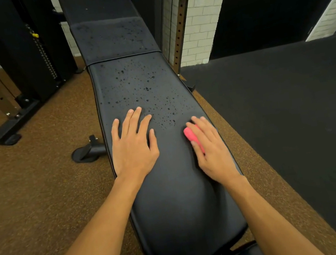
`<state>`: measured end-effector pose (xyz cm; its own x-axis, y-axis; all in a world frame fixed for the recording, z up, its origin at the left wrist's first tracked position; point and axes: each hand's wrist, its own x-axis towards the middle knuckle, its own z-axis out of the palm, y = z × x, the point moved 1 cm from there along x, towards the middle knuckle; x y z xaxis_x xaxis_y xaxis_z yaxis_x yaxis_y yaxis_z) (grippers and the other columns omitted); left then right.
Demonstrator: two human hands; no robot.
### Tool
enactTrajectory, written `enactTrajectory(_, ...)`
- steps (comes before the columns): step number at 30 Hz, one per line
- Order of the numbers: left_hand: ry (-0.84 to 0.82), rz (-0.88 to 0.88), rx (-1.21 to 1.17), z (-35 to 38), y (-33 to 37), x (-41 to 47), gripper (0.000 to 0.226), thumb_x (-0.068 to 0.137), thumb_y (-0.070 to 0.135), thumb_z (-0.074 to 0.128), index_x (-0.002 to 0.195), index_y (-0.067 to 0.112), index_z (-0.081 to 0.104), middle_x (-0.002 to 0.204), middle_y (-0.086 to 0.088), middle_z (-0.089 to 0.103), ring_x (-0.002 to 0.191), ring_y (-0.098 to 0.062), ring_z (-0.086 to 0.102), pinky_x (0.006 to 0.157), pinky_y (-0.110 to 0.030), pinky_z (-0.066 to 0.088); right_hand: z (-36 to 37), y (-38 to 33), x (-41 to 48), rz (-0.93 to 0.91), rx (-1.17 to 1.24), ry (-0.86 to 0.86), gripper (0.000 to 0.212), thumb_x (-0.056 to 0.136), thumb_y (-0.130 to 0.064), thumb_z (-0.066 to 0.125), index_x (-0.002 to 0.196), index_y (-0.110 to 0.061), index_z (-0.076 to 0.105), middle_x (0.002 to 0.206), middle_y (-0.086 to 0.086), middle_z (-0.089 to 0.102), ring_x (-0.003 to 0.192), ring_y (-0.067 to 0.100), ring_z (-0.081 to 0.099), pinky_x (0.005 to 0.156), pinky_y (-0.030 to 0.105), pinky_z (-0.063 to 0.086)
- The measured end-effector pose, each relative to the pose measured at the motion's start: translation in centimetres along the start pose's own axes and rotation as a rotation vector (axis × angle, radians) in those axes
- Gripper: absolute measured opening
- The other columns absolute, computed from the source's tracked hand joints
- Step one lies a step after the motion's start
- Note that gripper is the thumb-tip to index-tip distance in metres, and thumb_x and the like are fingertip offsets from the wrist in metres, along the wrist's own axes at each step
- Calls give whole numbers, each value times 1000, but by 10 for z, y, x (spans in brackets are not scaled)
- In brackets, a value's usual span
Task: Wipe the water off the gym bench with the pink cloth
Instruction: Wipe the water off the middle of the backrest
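At centre frame on the gym bench (pixel 177 190), my right hand (pixel 212 149) presses the pink cloth (pixel 191 136) beneath curled fingers; my left hand (pixel 133 144) lies flat, released. I'd sweep firmly up-frame through the water droplets (pixel 142 85), overlapping strokes.

A weight stack (pixel 43 52) is standing on brown floor (pixel 42 186). Right of the stack, white brick wall (pixel 201 16) is showing; black mat (pixel 289 111) is lying farther right.
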<state>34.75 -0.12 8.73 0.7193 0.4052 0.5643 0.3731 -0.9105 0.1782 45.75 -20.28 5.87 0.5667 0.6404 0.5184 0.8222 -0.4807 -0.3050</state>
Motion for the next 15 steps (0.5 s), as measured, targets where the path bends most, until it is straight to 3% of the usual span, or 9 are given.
enactTrajectory(5, 18, -42, 8, -3, 0, -1, 47, 108, 35, 47, 152, 20, 54, 169, -2, 39, 160, -20, 28, 130, -54, 17, 20, -6, 48, 358, 24, 144, 47, 116, -23, 38, 160, -9, 47, 170, 12, 39, 163, 34, 22, 132, 53, 24)
enactTrajectory(11, 19, -46, 12, -2, -1, -1, 47, 109, 34, 47, 153, 19, 53, 170, -3, 38, 161, -20, 27, 131, -53, 17, 17, -25, 23, -51, 11, -36, 45, 116, -20, 45, 161, -13, 47, 171, 4, 38, 166, 23, 17, 135, 40, 17)
enactTrajectory(13, 19, -45, 9, -3, -1, -2, 47, 109, 34, 47, 153, 19, 53, 170, -3, 38, 161, -20, 27, 131, -53, 17, 6, -10, 8, -16, -4, -23, 45, 116, -23, 45, 161, -16, 48, 172, 2, 36, 166, 21, 17, 135, 41, 19)
enactTrajectory(15, 18, -48, 14, -3, -1, -2, 47, 108, 34, 47, 153, 19, 53, 170, -2, 38, 161, -20, 28, 130, -53, 17, 2, 4, 13, 136, 5, 24, 46, 117, -24, 44, 161, -16, 47, 173, 4, 35, 166, 24, 17, 134, 45, 21)
